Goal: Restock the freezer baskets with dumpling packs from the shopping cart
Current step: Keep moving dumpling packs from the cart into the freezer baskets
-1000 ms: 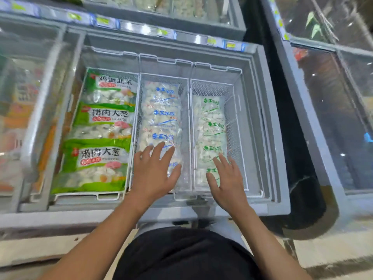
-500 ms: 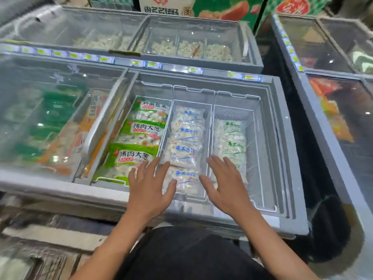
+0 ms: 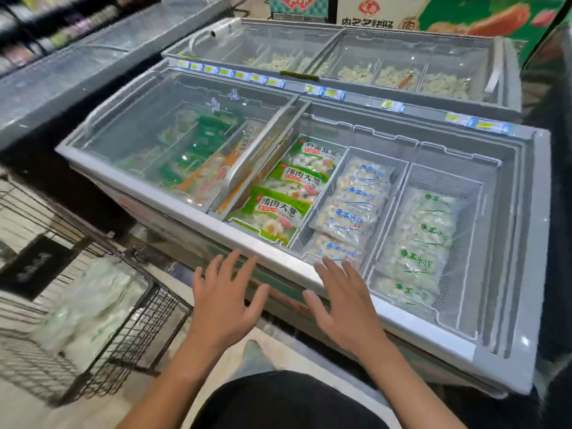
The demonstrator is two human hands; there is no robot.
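Both hands, left [image 3: 224, 300] and right [image 3: 346, 305], empty and fingers spread, hover at the freezer rim [image 3: 247, 243], likely heading for cart packs [image 3: 89, 308].

Both bare forearms reach forward from the bottom edge, roughly parallel, slightly apart. Left hand [image 3: 224, 305]: palm down, back of hand to camera, fingers [image 3: 213, 269] straight and spread, thumb splayed out to the right. Holds nothing. Right hand [image 3: 342, 308]: palm down, fingers [image 3: 329, 270] extended and fanned, thumb angled out left toward the other hand. Holds nothing. Fingertips slightly blurred; contact with any surface below cannot be judged. Wrists straight, in line with forearms.
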